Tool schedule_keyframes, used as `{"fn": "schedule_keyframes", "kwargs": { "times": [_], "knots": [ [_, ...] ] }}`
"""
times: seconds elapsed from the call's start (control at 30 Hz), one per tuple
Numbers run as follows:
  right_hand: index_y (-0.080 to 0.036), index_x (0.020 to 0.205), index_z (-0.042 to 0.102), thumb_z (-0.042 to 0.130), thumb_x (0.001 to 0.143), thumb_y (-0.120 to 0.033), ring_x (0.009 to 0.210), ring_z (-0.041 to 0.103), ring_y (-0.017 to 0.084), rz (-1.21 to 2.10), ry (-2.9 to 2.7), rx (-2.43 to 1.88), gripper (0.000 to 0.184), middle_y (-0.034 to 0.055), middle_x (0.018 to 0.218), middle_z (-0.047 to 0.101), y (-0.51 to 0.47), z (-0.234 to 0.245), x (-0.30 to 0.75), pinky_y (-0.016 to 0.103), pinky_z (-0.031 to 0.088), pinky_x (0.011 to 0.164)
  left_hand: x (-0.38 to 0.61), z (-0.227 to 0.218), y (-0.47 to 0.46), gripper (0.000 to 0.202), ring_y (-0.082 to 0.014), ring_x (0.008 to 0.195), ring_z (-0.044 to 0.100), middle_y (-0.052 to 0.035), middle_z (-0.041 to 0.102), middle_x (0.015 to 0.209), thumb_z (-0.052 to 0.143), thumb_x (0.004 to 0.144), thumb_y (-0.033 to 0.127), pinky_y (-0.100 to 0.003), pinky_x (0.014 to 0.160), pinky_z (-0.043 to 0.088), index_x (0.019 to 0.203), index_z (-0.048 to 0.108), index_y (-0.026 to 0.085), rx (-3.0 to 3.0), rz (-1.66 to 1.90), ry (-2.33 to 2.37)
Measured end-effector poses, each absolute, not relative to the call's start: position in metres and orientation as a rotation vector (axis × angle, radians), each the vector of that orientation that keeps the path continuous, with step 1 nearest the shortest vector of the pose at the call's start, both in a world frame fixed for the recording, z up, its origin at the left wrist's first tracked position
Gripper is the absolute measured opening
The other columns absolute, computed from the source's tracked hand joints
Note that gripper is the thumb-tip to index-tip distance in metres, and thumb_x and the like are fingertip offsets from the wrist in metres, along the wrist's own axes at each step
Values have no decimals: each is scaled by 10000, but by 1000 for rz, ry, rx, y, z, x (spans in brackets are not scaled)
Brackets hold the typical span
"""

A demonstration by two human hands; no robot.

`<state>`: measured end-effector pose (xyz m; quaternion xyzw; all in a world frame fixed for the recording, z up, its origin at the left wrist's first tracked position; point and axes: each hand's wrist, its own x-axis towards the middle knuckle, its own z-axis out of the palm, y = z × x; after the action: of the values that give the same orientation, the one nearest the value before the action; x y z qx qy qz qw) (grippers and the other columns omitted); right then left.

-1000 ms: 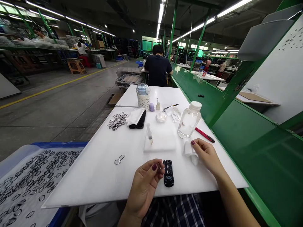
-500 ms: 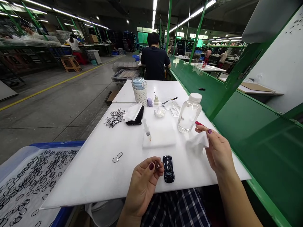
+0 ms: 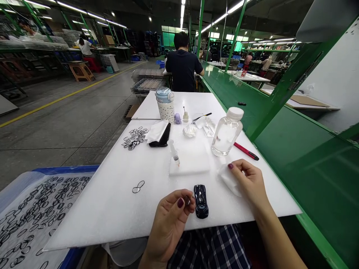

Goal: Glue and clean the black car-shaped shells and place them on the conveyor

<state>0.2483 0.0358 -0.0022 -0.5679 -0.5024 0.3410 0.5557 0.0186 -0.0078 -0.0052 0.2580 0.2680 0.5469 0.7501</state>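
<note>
While one car is resting upright on the white table near its front edge, two bare hands are working around it; clock directions are being read from the car, twelve pointing away from the wearer. The left hand is bending its fingers toward the thumb at eight o'clock, its fingertips just beside the car; whether it is gripping anything small cannot be told. The right hand is pinching one tissue at two o'clock. Two rings are lying at between nine and ten, touching or overlapping. One syringe is lying at eleven on one white pad. One clear bottle is standing at one, with one red tool lying just beside it. One ring pile, too dense for counting, is lying between ten and eleven, near one phone that is bearing one folded wipe. One cup is standing between eleven and twelve.
</note>
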Motion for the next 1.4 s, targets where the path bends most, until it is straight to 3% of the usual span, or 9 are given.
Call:
{"fn": "schedule_keyframes", "kwargs": {
  "times": [0.2, 0.37, 0.57, 0.73, 0.83, 0.97, 1.07, 1.23, 1.4],
  "knots": [
    [-201, 725, 646, 668, 833, -447, 756, 492, 168, 793, -1222, -1368, 270, 19, 801, 551, 35, -2, 251, 284, 383, 666, 18, -5, -9, 153, -99, 744, 582, -48, 672, 823, 750, 805, 270, -174, 744, 518, 890, 757, 143, 565, 1200, 577],
    [-191, 779, 602, 589, 860, -549, 556, 404, 136, 841, -1150, -1472, 367, -7, 645, 491, 34, -8, 252, 260, 288, 488, 18, -6, -9, 159, -99, 736, 576, -47, 670, 821, 751, 804, 281, -175, 736, 515, 887, 757, 146, 565, 1207, 582],
    [-172, 623, 647, 732, 769, -459, 573, 348, 129, 706, -1214, -1531, 332, -12, 574, 459, 31, -5, 249, 292, 239, 552, 19, -4, -9, 158, -102, 732, 577, -49, 668, 807, 762, 791, 280, -182, 736, 516, 871, 760, 144, 548, 1213, 593],
    [-190, 630, 629, 704, 785, -419, 830, 527, 192, 597, -1023, -1344, 286, 36, 881, 596, 35, -7, 253, 321, 388, 747, 19, -3, -9, 169, -97, 718, 579, -48, 672, 790, 775, 779, 281, -173, 727, 519, 870, 763, 139, 547, 1219, 594],
    [-196, 803, 668, 601, 845, -436, 896, 580, 226, 578, -851, -1247, 253, 72, 1024, 632, 35, -1, 258, 346, 444, 739, 20, -3, -9, 178, -97, 720, 584, -49, 675, 788, 773, 781, 290, -170, 725, 522, 872, 763, 137, 540, 1222, 601],
    [-209, 738, 620, 582, 877, -470, 755, 597, 188, 768, -650, -1022, 298, 35, 823, 661, 29, 17, 257, 350, 505, 752, 19, -3, -10, 167, -96, 718, 587, -48, 676, 788, 759, 797, 291, -167, 720, 524, 861, 764, 137, 555, 1218, 600],
    [-206, 648, 555, 664, 813, -538, 664, 555, 143, 883, -692, -893, 386, -10, 653, 563, 24, 28, 253, 336, 523, 832, 19, -5, -10, 153, -95, 724, 588, -48, 676, 800, 744, 813, 280, -167, 721, 525, 876, 761, 142, 565, 1219, 595],
    [-207, 723, 549, 808, 705, -264, 679, 575, 114, 962, -787, -946, 266, -27, 735, 574, 18, 31, 246, 266, 531, 734, 19, -7, -8, 160, -95, 726, 596, -53, 675, 815, 760, 799, 276, -171, 719, 530, 886, 760, 142, 543, 1231, 589],
    [-209, 748, 482, 730, 807, -307, 460, 432, 65, 960, -956, -1029, 273, -21, 715, 613, 10, 33, 241, 206, 396, 458, 20, -7, -9, 166, -97, 773, 612, -53, 676, 841, 757, 805, 280, -172, 766, 532, 886, 758, 135, 519, 1261, 584]
  ]
}}
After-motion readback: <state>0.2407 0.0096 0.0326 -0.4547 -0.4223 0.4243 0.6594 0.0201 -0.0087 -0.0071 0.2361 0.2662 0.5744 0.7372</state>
